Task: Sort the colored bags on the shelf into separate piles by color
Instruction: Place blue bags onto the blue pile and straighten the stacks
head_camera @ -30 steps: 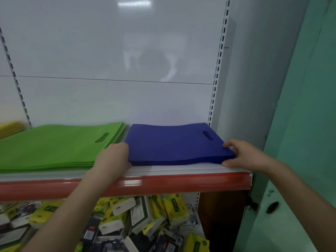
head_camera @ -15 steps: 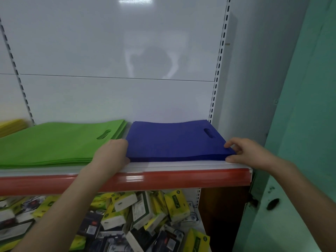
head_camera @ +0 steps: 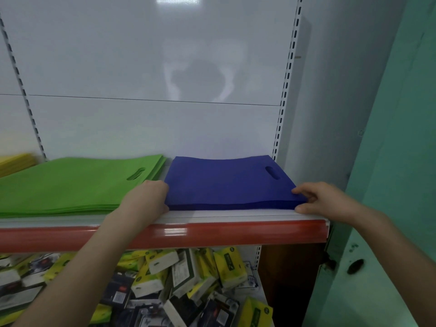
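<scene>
A neat pile of blue bags [head_camera: 224, 185] lies on the white shelf [head_camera: 236, 214] at its right end. To its left is a wider pile of green bags [head_camera: 70, 187], and a blurred yellow pile [head_camera: 16, 161] shows at the far left edge. My left hand [head_camera: 146, 201] presses against the blue pile's front left corner, between the blue and green piles. At the front right corner, my right hand [head_camera: 323, 199] holds the blue pile, with fingers on top and thumb at the front edge.
The shelf has a red front strip [head_camera: 212, 233] and a white back panel. A slotted upright [head_camera: 286, 90] and grey side wall close the right end. Below, a lower shelf holds several jumbled yellow tissue packs [head_camera: 226, 265] and dark boxes. A teal wall [head_camera: 401, 161] stands at right.
The view shifted slightly. Both hands stayed at the blue pile's front corners, and the pile's front edge now looks straighter along the shelf edge.
</scene>
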{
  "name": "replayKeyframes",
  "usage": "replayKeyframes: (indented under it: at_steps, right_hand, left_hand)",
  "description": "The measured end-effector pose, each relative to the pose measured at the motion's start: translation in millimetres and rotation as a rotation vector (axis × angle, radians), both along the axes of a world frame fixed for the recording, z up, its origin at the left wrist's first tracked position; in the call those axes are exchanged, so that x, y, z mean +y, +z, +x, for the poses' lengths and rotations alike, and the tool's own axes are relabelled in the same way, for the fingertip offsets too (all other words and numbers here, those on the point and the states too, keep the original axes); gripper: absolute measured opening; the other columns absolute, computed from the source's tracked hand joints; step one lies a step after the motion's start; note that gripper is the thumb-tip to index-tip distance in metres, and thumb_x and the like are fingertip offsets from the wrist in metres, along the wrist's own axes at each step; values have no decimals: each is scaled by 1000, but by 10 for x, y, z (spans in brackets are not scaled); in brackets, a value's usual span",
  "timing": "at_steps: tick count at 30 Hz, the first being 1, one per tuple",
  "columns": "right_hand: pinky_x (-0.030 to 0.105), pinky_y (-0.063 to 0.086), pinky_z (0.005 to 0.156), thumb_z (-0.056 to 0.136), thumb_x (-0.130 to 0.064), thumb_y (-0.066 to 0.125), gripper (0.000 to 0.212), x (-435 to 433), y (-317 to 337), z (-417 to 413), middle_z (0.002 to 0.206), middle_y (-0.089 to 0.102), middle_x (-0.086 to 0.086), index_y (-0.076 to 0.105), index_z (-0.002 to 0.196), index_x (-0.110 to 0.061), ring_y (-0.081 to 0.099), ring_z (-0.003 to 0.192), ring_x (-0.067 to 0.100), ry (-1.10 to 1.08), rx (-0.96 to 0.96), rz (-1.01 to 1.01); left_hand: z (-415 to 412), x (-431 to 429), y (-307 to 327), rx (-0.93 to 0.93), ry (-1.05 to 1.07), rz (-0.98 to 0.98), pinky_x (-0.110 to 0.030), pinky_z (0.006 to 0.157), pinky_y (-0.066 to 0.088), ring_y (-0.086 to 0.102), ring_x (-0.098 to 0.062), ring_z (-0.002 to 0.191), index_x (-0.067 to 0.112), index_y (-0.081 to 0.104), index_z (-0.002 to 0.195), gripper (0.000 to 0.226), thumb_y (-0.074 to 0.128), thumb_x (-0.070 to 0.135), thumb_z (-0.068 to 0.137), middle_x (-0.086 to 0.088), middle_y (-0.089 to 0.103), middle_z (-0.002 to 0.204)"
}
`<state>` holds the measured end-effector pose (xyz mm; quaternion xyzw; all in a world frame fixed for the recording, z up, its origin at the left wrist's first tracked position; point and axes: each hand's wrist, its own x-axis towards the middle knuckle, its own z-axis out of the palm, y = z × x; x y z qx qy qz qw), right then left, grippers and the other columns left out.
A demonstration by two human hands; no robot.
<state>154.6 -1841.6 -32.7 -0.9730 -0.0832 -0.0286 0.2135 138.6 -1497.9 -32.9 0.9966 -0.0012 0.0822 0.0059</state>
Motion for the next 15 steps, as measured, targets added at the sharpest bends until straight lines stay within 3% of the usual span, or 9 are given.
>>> replayKeyframes:
  at_steps: [6, 10, 15]
  right_hand:
    - [6, 38, 61, 86, -17, 67, 41, 27, -10, -9, 108, 58, 1, 55, 125, -16, 52, 84, 8, 0, -84, -19]
    - [16, 38, 76, 85, -17, 68, 42, 4, -19, -25, 116, 61, 5, 56, 125, -16, 55, 90, 11, 5, -79, 18]
    - [19, 39, 80, 85, -16, 67, 43, 5, -23, -36, 119, 60, 5, 55, 126, -16, 55, 91, 11, 4, -75, 34]
  left_hand:
    - [-4, -31, -47, -56, 21, 21, -29, 68, 40, 53, -25, 87, 7, 54, 104, 18, 54, 14, 88, -10, 59, 105]
    - [-14, 3, -49, -55, 13, -7, -31, 72, 41, 56, -27, 96, 7, 57, 106, 22, 57, 17, 86, -10, 60, 106]
    - [-27, -12, -51, -88, 35, 40, -30, 74, 44, 57, -26, 97, 10, 59, 109, 25, 58, 20, 86, -9, 60, 107]
